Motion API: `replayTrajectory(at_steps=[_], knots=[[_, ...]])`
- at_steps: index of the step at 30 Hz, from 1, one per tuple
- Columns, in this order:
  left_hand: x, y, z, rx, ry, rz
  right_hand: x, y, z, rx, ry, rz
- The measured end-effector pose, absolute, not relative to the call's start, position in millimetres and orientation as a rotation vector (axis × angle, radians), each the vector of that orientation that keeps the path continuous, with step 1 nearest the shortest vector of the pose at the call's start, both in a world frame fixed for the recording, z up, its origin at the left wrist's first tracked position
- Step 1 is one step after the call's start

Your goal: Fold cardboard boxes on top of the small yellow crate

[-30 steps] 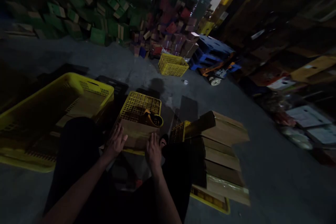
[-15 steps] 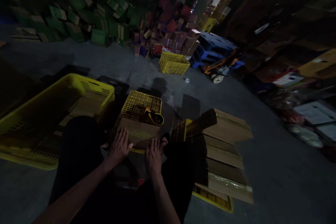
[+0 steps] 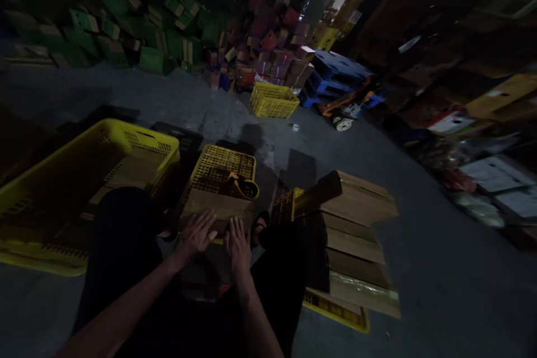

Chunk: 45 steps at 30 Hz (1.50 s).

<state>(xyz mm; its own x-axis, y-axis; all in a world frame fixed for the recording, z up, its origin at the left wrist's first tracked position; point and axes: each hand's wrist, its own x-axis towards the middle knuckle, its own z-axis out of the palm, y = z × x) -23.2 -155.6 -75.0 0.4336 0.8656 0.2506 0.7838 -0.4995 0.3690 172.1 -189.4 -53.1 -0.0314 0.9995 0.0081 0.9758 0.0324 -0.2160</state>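
Head view: cardboard (image 3: 223,205), any lettering unreadable.

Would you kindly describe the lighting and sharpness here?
Head view, near: dim, with bare left hand and bare right hand discernible, a glossy streak on the folded brown cardboard; head view, right edge: white rectangular boxes look soft and stretched.

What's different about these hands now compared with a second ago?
The left hand moved right and the right hand slightly left, narrowing the gap between them at the cardboard. Neither visibly grasped anything. The tape dispenser and yellow crate stayed put.
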Motion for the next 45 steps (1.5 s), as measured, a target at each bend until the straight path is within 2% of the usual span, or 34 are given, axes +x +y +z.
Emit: replayTrajectory(at_steps=[4, 9, 16, 24, 33, 45], knots=[[-45.2, -151.5, -77.1, 2.351, 1.690, 0.697, 192.8, -190.0, -59.9, -2.196, -2.015, 0.126], [-44.7, -154.2, -81.5, 2.316, 1.756, 0.761, 179.8, -189.8, -55.7, -2.173, -2.064, 0.145], [-24.7, -166.6, -85.2, 2.500, 1.487, 0.653, 133.3, -181.1, -49.8, -1.888, -2.227, 0.280], [-50.4, -159.3, -70.1, 2.318, 1.772, 0.663, 177.5, -176.0, -56.2, -2.156, -2.084, 0.164], [-51.6, -156.0, -65.4, 2.198, 1.761, 0.823, 120.7, -174.6, -54.8, -1.800, -2.266, 0.186], [-73.3, -153.5, -55.3, 2.050, 1.744, 0.898, 87.0, -114.5, -44.5, -1.337, -2.486, 0.461]])
